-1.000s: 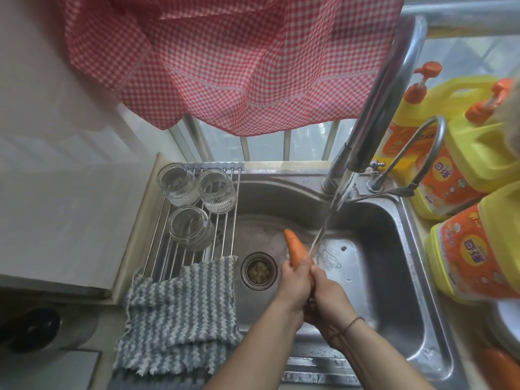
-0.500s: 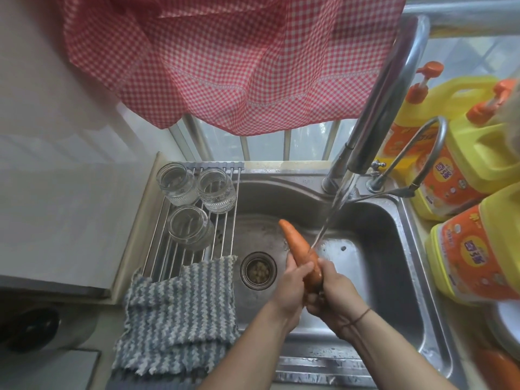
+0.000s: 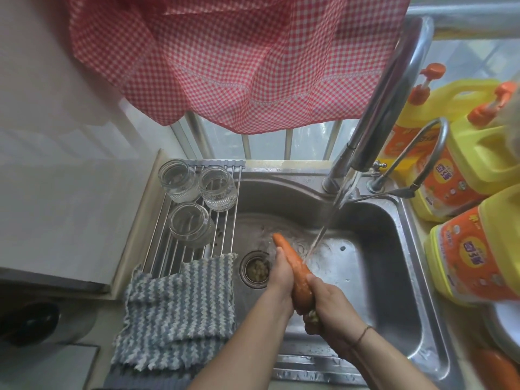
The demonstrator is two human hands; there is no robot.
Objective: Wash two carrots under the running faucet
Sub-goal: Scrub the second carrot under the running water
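Note:
An orange carrot (image 3: pixel 294 267) is held over the steel sink (image 3: pixel 374 249), tip pointing away and to the left. My left hand (image 3: pixel 281 274) wraps its left side along the middle. My right hand (image 3: pixel 327 305) grips its thick stem end. Water falls in a slanted stream from the tall chrome faucet (image 3: pixel 394 88) and lands on the carrot's right side, close to my fingers. A second carrot (image 3: pixel 498 367) lies on the counter at the lower right, partly cut off by the frame.
A wire rack (image 3: pixel 225 220) over the sink's left side carries three upturned glass jars (image 3: pixel 191 223) and a striped blue-grey cloth (image 3: pixel 180 311). Yellow detergent jugs (image 3: pixel 475 257) crowd the right counter. The drain strainer (image 3: pixel 256 268) lies left of my hands. A red checked curtain (image 3: pixel 239 60) hangs above.
The carrot has slid farther out of my hands, so more of its length shows. My right hand has drawn back toward the stem end while the left stays on the middle.

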